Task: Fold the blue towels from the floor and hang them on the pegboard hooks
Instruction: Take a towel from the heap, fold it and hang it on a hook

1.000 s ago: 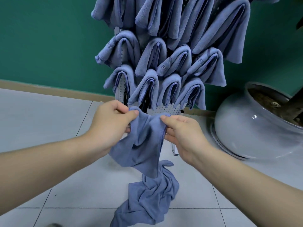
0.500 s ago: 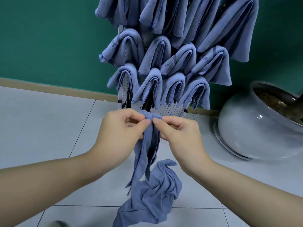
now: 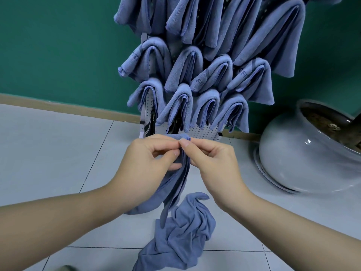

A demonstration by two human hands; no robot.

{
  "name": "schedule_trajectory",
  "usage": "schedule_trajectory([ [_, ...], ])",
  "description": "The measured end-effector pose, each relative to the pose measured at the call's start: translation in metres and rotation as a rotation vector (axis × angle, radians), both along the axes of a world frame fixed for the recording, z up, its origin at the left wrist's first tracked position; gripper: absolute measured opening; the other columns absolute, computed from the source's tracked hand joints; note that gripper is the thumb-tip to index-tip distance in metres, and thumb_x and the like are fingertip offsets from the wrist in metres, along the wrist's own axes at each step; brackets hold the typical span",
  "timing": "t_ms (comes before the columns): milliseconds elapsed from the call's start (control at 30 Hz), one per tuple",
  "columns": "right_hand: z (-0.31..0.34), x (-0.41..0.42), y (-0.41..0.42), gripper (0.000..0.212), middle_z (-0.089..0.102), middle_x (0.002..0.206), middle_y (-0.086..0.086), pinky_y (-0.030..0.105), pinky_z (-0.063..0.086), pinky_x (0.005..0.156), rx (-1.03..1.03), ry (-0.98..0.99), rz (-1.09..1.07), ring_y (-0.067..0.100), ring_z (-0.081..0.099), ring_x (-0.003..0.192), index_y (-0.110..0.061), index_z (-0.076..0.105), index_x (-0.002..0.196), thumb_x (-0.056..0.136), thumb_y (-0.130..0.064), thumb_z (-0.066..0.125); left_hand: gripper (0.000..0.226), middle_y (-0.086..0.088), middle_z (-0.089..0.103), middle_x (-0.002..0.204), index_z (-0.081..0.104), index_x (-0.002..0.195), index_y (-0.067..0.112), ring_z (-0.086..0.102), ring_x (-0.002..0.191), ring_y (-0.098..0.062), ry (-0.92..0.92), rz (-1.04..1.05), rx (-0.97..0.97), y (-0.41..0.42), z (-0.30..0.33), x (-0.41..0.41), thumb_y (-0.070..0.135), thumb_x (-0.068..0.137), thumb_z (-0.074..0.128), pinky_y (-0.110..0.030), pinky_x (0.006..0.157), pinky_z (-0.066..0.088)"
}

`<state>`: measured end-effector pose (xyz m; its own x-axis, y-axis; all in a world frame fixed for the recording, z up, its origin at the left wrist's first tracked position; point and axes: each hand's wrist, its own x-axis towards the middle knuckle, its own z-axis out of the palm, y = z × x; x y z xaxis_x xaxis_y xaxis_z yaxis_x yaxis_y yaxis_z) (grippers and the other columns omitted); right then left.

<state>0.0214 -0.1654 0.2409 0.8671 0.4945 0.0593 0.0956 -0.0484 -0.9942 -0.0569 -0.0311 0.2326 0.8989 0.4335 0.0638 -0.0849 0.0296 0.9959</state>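
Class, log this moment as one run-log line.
left hand: pinches held blue cloth towel | right hand: pinches same towel | crumpled blue towel: on floor

blue towel pinched, hanging folded lengthwise

Folded towels crowded the pegboard, leaving only a bare strip along its bottom edge. A crumpled towel lay on the floor just below the hands. Open tile stretched left; a round pot blocked the right.
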Motion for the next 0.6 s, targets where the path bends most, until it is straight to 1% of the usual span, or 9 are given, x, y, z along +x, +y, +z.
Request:
schedule_trajectory([
  [67,0.002,0.001,-0.001,0.013,0.081,0.095,0.001,0.040,0.058,0.099,0.011,0.000,-0.020,0.013,0.077,0.095,-0.010,0.081,0.102,0.098,-0.010,0.068,0.023,-0.006,0.072,0.104,0.081,0.096,0.011,0.074,0.090,-0.013,-0.015,-0.002,0.036,0.002,0.000,0.001,-0.006,0.092,0.067,-0.024,0.070,0.061],
  [167,-0.001,0.000,0.000,0.017,0.081,0.097,0.005,0.052,0.056,0.101,-0.010,-0.011,0.000,0.025,0.077,0.101,-0.012,0.082,0.101,0.101,-0.016,0.066,0.014,-0.002,0.070,0.092,0.080,0.083,0.017,0.064,0.077,-0.003,-0.042,0.079,0.209,0.008,0.001,0.004,0.002,0.083,0.080,-0.016,0.065,0.051],
  [233,-0.003,-0.001,0.001,0.020,0.081,0.098,0.009,0.060,0.053,0.101,-0.011,-0.023,0.014,0.036,0.074,0.105,-0.015,0.083,0.099,0.097,-0.026,0.066,0.015,0.002,0.064,0.091,0.075,0.080,0.021,0.058,0.079,-0.004,-0.037,0.127,0.320,0.014,0.001,0.009,0.010,0.078,0.086,-0.016,0.069,0.045],
  [267,-0.003,-0.001,0.000,0.021,0.080,0.098,0.012,0.061,0.053,0.100,-0.009,-0.032,0.018,0.038,0.073,0.105,-0.016,0.083,0.097,0.095,-0.028,0.066,0.018,0.004,0.064,0.095,0.073,0.085,0.023,0.059,0.084,-0.005,-0.024,0.131,0.356,0.017,0.000,0.011,0.014,0.077,0.087,-0.019,0.072,0.046],
  [300,-0.003,-0.001,0.000,0.019,0.080,0.098,0.014,0.059,0.054,0.100,-0.006,-0.042,0.027,0.035,0.075,0.103,-0.015,0.083,0.095,0.096,-0.026,0.067,0.023,0.008,0.065,0.100,0.071,0.092,0.026,0.060,0.091,-0.004,-0.009,0.122,0.381,0.021,-0.001,0.012,0.019,0.078,0.087,-0.020,0.077,0.047],
  [367,0.002,-0.001,-0.001,0.015,0.080,0.096,0.010,0.043,0.060,0.096,0.003,-0.050,0.054,0.019,0.075,0.091,-0.014,0.082,0.094,0.099,-0.014,0.068,0.031,0.012,0.070,0.106,0.068,0.107,0.028,0.064,0.102,-0.001,0.000,0.042,0.388,0.025,0.001,0.014,0.025,0.080,0.085,-0.015,0.085,0.047],
  [433,0.007,0.000,-0.003,0.017,0.081,0.092,0.006,0.033,0.060,0.086,0.001,-0.071,0.084,0.010,0.073,0.083,-0.011,0.081,0.096,0.100,-0.007,0.065,0.025,0.010,0.075,0.103,0.072,0.108,0.026,0.067,0.102,-0.001,0.010,-0.122,0.369,0.029,0.007,0.015,0.029,0.084,0.080,-0.015,0.085,0.050],
  [533,0.011,0.010,-0.005,0.018,0.075,0.082,0.003,0.024,0.055,0.067,-0.003,-0.118,0.068,0.004,0.063,0.071,-0.008,0.079,0.095,0.102,-0.008,0.062,0.026,-0.002,0.076,0.097,0.075,0.096,0.018,0.070,0.094,-0.013,0.159,-0.350,0.460,0.048,0.014,0.019,0.039,0.081,0.078,-0.035,0.089,0.053],
  [600,0.012,0.022,-0.008,0.018,0.070,0.084,0.001,0.023,0.048,0.074,0.005,-0.135,0.042,0.007,0.059,0.077,-0.008,0.076,0.095,0.103,-0.009,0.060,0.036,-0.011,0.073,0.097,0.072,0.092,0.014,0.067,0.089,-0.024,0.304,-0.456,0.613,0.067,0.016,0.020,0.045,0.081,0.084,-0.047,0.091,0.052],
])
